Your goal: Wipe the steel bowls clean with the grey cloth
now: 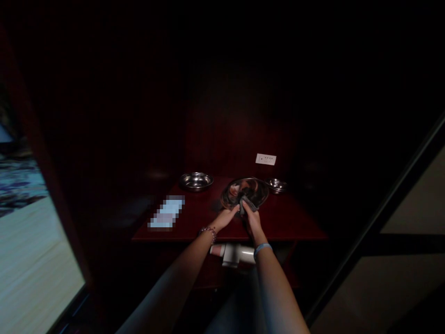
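A wide, shiny metal dish [260, 185] is tilted up above the dark red shelf [194, 222]. At its near left rim is my left hand [225, 218], fingers closed on the edge. My right hand [252, 218] is closed on a grey cloth [248, 204], which lies against the near part of the dish. The two hands are close together, thumbs almost touching. Some fingers are hidden behind the dish and cloth.
A round metal bowl [196, 182] stands at the back left of the shelf, smaller metal bowls [277, 185] at the back right. A blurred pale item [167, 213] lies at the left. White and pink paper cups [239, 254] lie below the shelf's edge. A socket plate [266, 159] is behind.
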`<move>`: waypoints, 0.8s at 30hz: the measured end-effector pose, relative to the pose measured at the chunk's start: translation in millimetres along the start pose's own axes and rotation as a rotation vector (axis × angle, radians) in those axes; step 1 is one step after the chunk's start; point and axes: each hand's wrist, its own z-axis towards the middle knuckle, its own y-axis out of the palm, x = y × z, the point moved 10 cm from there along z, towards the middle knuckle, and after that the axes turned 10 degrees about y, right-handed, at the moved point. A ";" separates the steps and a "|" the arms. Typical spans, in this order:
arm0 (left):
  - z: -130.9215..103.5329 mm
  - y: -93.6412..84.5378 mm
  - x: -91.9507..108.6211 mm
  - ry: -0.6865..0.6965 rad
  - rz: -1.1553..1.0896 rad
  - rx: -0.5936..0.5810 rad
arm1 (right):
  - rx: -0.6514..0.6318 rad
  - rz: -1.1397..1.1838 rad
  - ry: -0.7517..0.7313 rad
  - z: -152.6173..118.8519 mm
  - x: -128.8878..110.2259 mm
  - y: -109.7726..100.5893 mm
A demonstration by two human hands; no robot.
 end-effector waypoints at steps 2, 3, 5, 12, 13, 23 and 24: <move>-0.4 2.1 2.8 0.000 -0.011 -0.020 | -0.036 -0.003 -0.003 -0.6 -0.8 4.2; -0.4 3.1 4.0 0.002 -0.015 -0.029 | -0.047 -0.003 -0.007 -0.7 -1.1 5.4; -0.5 3.6 5.5 0.008 -0.015 -0.035 | -0.044 -0.005 -0.021 -0.6 -1.4 5.1; -6.1 2.3 -2.9 -0.097 0.065 -0.059 | -0.008 0.002 -0.060 2.9 0.1 -0.9; -6.9 1.6 -2.5 -0.106 0.064 -0.056 | -0.005 -0.001 -0.060 3.2 0.3 -1.3; -6.1 -5.2 2.5 -0.097 0.018 0.024 | 0.040 -0.043 -0.072 -2.5 -3.8 -1.1; -4.6 -6.7 3.5 -0.083 0.007 0.043 | 0.047 -0.043 -0.071 -2.8 -3.8 -1.5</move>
